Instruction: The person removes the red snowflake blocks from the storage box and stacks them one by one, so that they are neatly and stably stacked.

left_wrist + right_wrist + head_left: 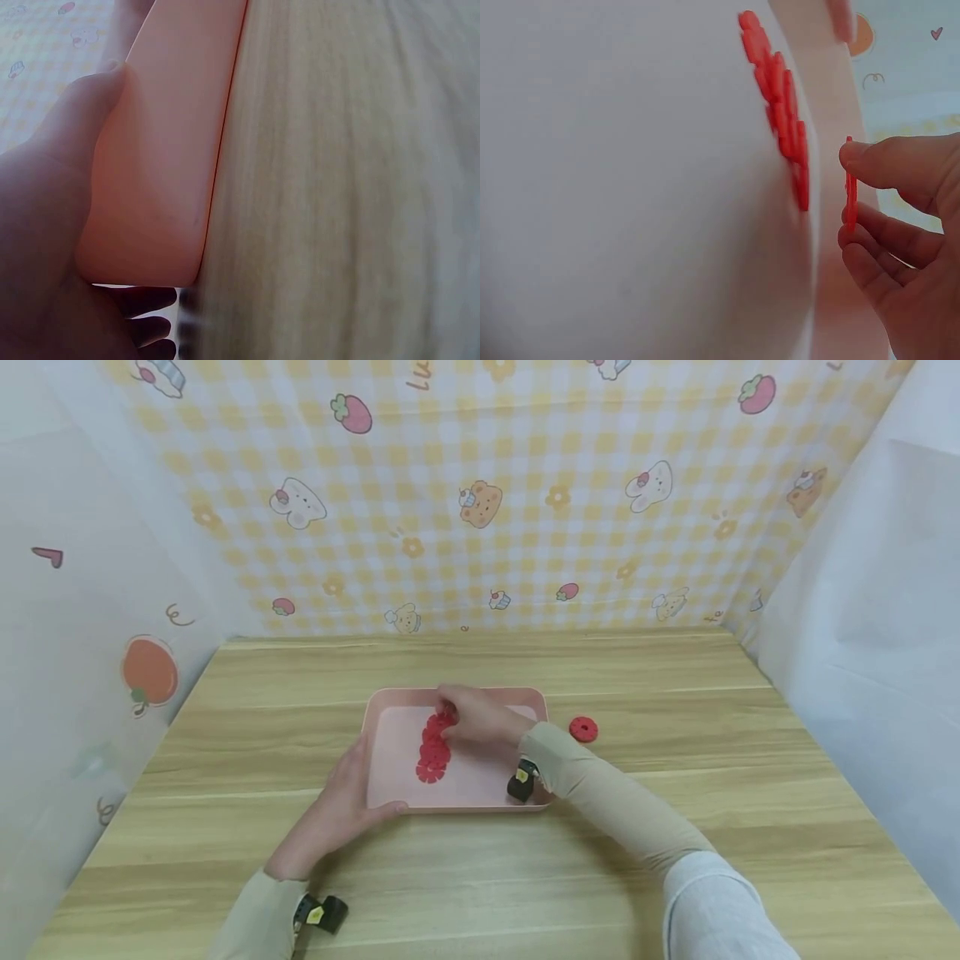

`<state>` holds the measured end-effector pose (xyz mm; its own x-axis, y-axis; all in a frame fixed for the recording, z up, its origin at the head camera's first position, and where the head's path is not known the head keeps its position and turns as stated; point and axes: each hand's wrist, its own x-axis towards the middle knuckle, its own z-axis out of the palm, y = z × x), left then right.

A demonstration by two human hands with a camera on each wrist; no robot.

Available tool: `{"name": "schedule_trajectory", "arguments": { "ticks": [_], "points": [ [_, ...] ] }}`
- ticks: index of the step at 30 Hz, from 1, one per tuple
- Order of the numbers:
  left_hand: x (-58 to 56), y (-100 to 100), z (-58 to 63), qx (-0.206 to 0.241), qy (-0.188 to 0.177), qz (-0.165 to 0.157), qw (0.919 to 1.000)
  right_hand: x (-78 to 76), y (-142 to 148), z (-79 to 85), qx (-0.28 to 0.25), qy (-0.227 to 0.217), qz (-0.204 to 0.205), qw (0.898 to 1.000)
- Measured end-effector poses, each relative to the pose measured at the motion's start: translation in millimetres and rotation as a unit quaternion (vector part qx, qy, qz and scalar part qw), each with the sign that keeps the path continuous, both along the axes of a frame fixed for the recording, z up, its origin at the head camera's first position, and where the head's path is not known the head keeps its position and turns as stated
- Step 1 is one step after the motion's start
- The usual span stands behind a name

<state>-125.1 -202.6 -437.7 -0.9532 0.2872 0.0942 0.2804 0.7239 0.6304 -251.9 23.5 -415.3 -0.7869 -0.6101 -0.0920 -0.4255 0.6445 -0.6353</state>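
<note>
A shallow pink tray (480,806) stands on the wooden table. My left hand (341,797) holds its near left corner, thumb along the front rim and fingers along the left side; the left wrist view shows the fingertips past the tray's end wall (161,187). Over the tray's far part, my right hand (480,717) pinches a thin red notched disc (851,187) between thumb and fingers, edge-on in the right wrist view and raised off the floor. Several more red notched discs (432,756) lie overlapping in a row in the tray, left of its middle. The right hand partly covers the row's far end.
Another red disc (583,729) lies on the table (675,735) just right of the tray. Behind the table hangs a yellow checked cloth (525,552), with white cloth at both sides. Dark wrist cameras sit on both sleeves.
</note>
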Motion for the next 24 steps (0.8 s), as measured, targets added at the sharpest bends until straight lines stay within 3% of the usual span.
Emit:
{"name": "schedule_trajectory", "arguments": {
  "ticks": [8,14,24],
  "points": [
    [-2.8,0,-1.5,0.024,0.016,-0.011,0.9995,1.7,16,11.6,-0.021,0.002,0.002,1.000],
    [-2.8,1,-3.2,0.028,0.021,-0.012,0.9993,1.9,28,17.1,-0.031,-0.007,-0.018,0.999],
    [-2.2,1,-4.1,0.011,0.035,-0.018,0.9992,9.1,56,29.6,-0.029,0.039,-0.047,0.998]
  ]
}}
